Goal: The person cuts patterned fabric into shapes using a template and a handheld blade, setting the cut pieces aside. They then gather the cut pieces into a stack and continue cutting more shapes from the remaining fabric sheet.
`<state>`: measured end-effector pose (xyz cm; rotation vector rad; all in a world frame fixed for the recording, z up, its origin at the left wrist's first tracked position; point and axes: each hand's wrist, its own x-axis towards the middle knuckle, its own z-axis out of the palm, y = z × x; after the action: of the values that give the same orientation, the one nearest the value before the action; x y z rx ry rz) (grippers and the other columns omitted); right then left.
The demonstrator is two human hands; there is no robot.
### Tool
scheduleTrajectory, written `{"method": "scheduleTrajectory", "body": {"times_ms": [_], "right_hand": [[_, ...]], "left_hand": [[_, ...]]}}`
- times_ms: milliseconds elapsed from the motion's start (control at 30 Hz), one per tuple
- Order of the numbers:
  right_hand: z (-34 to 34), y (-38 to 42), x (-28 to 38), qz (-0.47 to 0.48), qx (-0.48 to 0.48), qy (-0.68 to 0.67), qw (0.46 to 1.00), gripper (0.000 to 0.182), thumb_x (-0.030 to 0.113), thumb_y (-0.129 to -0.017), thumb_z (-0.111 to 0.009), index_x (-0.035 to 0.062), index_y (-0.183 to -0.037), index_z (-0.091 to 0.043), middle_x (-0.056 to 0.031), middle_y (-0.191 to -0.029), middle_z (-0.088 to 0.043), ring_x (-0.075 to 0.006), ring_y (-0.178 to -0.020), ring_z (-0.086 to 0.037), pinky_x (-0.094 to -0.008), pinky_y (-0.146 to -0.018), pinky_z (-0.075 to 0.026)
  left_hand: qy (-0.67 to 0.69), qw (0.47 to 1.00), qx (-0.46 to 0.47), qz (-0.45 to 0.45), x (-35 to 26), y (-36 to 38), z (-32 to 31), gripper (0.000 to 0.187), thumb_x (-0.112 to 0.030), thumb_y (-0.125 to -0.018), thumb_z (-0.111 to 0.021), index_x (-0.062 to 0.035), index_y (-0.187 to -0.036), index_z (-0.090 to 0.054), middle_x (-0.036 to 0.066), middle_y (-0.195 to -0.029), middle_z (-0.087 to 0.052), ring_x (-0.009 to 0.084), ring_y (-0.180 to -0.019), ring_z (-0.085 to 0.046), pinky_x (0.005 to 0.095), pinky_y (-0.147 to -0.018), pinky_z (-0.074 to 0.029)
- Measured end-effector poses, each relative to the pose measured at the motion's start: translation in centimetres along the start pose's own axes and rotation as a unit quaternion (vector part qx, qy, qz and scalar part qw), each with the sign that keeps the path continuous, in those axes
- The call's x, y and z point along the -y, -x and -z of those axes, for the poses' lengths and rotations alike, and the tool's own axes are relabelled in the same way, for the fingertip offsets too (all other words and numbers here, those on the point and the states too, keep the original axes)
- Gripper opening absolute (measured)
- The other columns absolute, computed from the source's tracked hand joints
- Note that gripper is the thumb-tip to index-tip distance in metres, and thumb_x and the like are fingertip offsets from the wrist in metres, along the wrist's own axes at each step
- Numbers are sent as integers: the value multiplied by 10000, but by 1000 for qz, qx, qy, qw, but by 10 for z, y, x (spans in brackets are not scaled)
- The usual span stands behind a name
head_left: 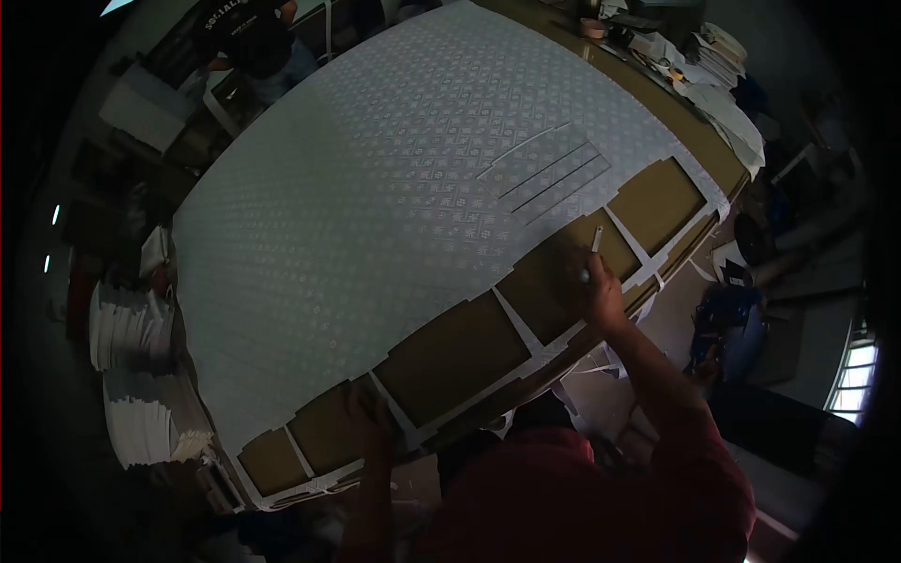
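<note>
A wide sheet of pale patterned cloth (375, 206) covers most of the work table. Along its near edge, large pieces are cut away, and the brown table top (460, 361) shows between narrow leftover strips of cloth. My right hand (603, 293) is closed around a slim white stick-like tool (598, 238), which points up from the fingers over a cut-out. Too little of the tool shows to name it. My left hand (369, 418) lies in shadow over another cut-out, beside a cloth strip (392, 402), with its fingers apart.
Several long slits (554, 178) run across the cloth at the right. Stacks of folded white fabric (131, 328) stand at the left. Papers and cloth pieces (718, 70) are piled at the far right corner. A person in a dark shirt (253, 38) is beyond the far left edge.
</note>
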<state>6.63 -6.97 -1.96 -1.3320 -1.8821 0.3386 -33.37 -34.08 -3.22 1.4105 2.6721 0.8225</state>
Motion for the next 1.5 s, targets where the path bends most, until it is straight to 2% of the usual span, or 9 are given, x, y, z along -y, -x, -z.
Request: {"method": "scheduleTrajectory", "body": {"times_ms": [67, 267, 500, 567, 733, 833, 1267, 1367, 1500], "right_hand": [[-11, -44, -25, 31, 19, 11, 999, 417, 91, -881, -724, 8, -1256, -562, -224, -1174, -677, -466, -1121, -637, -498, -954, -529], [-48, -131, -95, 83, 3, 68, 994, 625, 164, -867, -766, -40, -1382, -476, -239, -1204, -659, -514, -1235, -522, -566, -1078, -400], [-159, -183, -53, 109, 52, 82, 989, 636, 191, -867, -762, -32, -1389, -475, -212, -1221, -664, -501, -1205, -541, -574, -1085, -392], [-190, -204, -11, 117, 120, 45, 985, 593, 205, -889, -744, -10, -1372, -476, -218, -1249, -650, -508, -1242, -526, -590, -1111, -370], [-238, -157, 95, 230, 173, 24, 957, 402, 200, -923, -721, 69, -1228, -494, -275, -1357, -597, -502, -1372, -456, -606, -1171, -322], [-231, -113, 135, 266, 212, -17, 940, 401, 192, -925, -721, 66, -1229, -493, -302, -1437, -543, -510, -1393, -437, -604, -1192, -304], [-169, -25, 128, 304, 235, -67, 921, 535, 261, -888, -779, 75, -1301, -494, -320, -1398, -549, -550, -1312, -484, -630, -1163, -336], [-152, -1, 131, 297, 209, -11, 932, 583, 270, -889, -785, 69, -1352, -493, -297, -1436, -538, -585, -1263, -493, -599, -1091, -415], [-148, 7, 114, 248, 243, 63, 936, 632, 259, -897, -778, 112, -1441, -491, -264, -1272, -613, -509, -1124, -597, -559, -959, -502]], "left_hand": [[-69, 994, 5, -84, 6, -3, -3, 571, -346, -967, -711, -35, -1416, -547, 276, -1502, -480, 473, -1384, -463, 554, -1115, -418], [-82, 993, -2, -83, 1, -6, -3, 580, -312, -920, -742, -47, -1399, -552, 264, -1478, -487, 486, -1369, -455, 566, -1121, -400], [-75, 996, -11, -50, -10, -9, 9, 570, -303, -899, -756, -91, -1392, -566, 236, -1440, -501, 477, -1356, -429, 574, -1142, -373], [-66, 997, 0, -44, -11, -7, 8, 572, -311, -891, -760, -103, -1390, -573, 232, -1442, -502, 475, -1354, -433, 569, -1150, -369], [-55, 998, -13, -31, -12, -7, 11, 559, -349, -896, -750, -106, -1377, -602, 217, -1453, -502, 463, -1368, -428, 566, -1171, -352], [-46, 999, -16, -20, -12, -7, 10, 558, -370, -901, -744, -106, -1375, -614, 209, -1464, -500, 454, -1383, -422, 566, -1181, -341], [-14, 995, -66, -72, 4, 0, 2, 584, -386, -902, -750, -68, -1368, -597, 254, -1445, -505, 463, -1356, -444, 582, -1172, -334], [13, 992, -88, -88, 13, 3, -5, 622, -406, -913, -728, -61, -1401, -556, 258, -1450, -505, 460, -1384, -429, 619, -1194, -283], [81, 986, -118, -84, 20, 4, -6, 634, -367, -930, -725, -16, -1417, -519, 270, -1431, -519, 457, -1356, -463, 585, -1186, -322]]}}
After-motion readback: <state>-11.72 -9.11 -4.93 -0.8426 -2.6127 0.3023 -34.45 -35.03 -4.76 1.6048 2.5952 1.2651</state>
